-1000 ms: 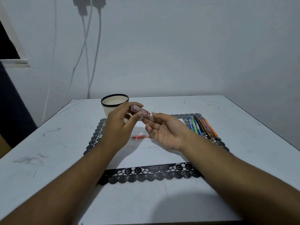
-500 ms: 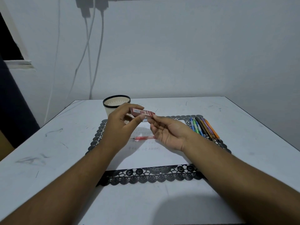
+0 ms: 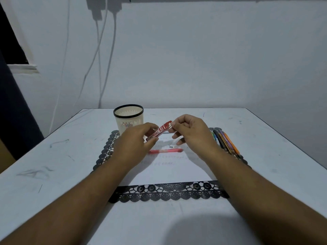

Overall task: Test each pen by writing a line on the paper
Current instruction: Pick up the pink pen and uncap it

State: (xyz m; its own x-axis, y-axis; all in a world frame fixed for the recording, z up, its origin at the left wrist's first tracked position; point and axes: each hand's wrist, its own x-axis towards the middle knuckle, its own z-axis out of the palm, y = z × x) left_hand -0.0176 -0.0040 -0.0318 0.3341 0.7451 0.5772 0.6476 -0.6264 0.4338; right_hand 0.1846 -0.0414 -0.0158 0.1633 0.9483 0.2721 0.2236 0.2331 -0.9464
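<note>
a: why are we holding the red lead case [image 3: 160, 131] up over the paper [image 3: 169, 167] rather than writing?

b: our guess is the red pencil [image 3: 165, 151] lying on the sheet ran dry. the case is marked 2b, so it looks like a refill. our left hand [image 3: 136, 144] pinches its lower end between thumb and fingers, tilted up to the right, and our right hand [image 3: 189, 130] pinches the top end, fingers curled at the cap, likely to open it.

a: and the pencil lies across the paper, just under our hands?

b: yes, within reach, near a few faint written lines. there's a tiny dark bit beside its right end; we can't tell what it is.

a: the other pens [image 3: 225, 141]?

b: bundled side by side on the right edge of the black lace mat [image 3: 168, 192], just off the paper, probably waiting their turn. the white basket cup [image 3: 128, 121] with the dark rim stands at the mat's far left corner; some pens seem to show through its slots, so we take it as the place for tested ones.

a: so both hands are busy?

b: both closed on the one case, held over the table [image 3: 53, 156], touching nothing else.
</note>
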